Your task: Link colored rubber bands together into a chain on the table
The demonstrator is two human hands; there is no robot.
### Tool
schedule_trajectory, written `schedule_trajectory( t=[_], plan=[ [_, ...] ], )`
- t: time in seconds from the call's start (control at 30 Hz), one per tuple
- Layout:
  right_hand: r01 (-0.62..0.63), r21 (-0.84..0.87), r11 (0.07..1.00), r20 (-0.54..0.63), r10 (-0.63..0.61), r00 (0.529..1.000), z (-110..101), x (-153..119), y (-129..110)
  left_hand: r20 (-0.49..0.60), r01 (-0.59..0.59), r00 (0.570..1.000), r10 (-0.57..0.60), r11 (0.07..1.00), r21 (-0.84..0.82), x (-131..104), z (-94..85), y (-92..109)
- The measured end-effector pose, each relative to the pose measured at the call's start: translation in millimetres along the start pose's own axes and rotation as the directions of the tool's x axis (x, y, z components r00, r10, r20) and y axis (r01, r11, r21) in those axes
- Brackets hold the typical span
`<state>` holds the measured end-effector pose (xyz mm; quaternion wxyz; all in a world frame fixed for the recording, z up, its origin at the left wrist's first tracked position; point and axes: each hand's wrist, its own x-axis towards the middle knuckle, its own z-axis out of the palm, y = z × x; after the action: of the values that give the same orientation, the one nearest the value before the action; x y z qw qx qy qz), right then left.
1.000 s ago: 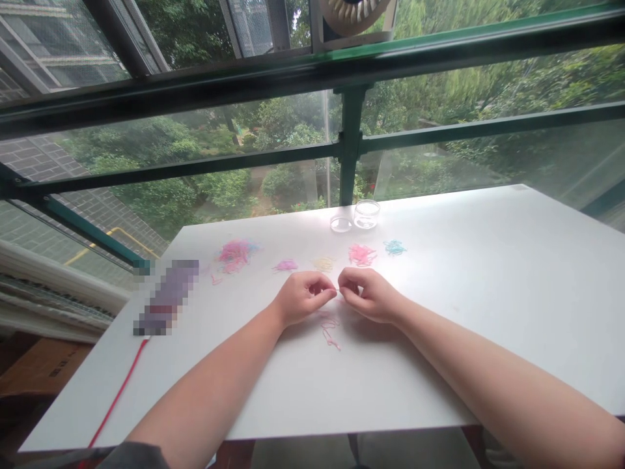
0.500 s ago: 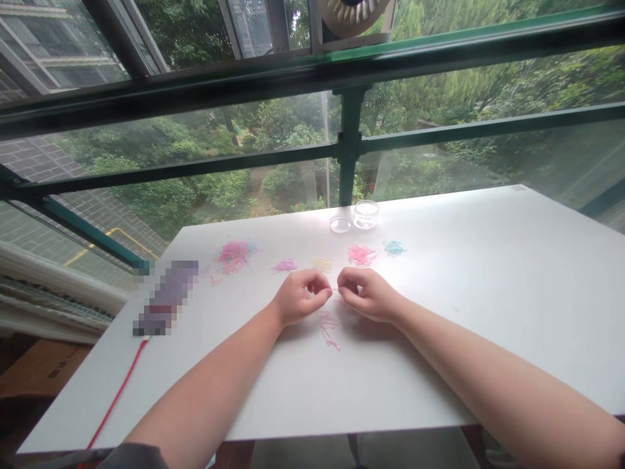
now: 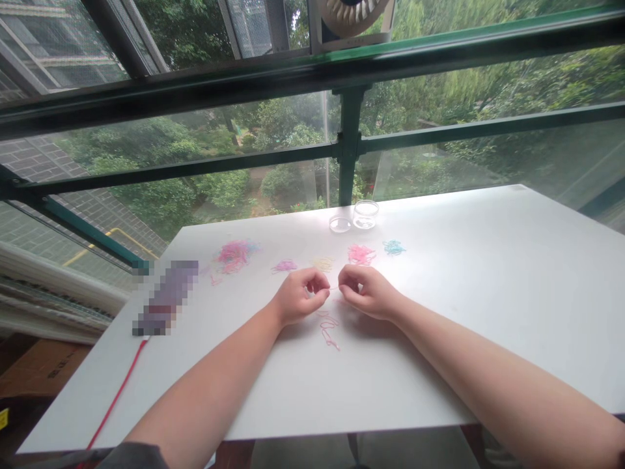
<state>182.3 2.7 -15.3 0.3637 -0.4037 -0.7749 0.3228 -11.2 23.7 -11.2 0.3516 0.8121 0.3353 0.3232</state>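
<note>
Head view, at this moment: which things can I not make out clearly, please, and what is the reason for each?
All in the head view:
- Ends of the thin strand: hidden in the fingers of the left hand and right hand.
- Dark object at left: blurred by pixelation.
- Fan-like object: cut off by the top edge.
- Writing on the cardboard box: too small.

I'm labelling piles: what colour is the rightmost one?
The rightmost pile is light blue-green, best seen in the head view.
</note>
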Motion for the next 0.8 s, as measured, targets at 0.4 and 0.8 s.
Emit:
schedule_trajectory(
  t=[0.4, 0.8],
  plan=[
    [-0.006, 0.012, 1.000, 0.021, 0.006, 1.000, 0.8, -0.6, -0.1, 0.027, -0.018, 0.999, 0.017, 1.000, 0.014, 0.3, 0.5, 0.8],
    [-0.016, 0.016, 1.000, 0.049, 0.016, 0.999, -0.4, -1.7, -1.4, 0.061, -0.003, 0.998, 0.002, 1.000, 0.017, 0.3, -1.6, 1.4]
  ],
)
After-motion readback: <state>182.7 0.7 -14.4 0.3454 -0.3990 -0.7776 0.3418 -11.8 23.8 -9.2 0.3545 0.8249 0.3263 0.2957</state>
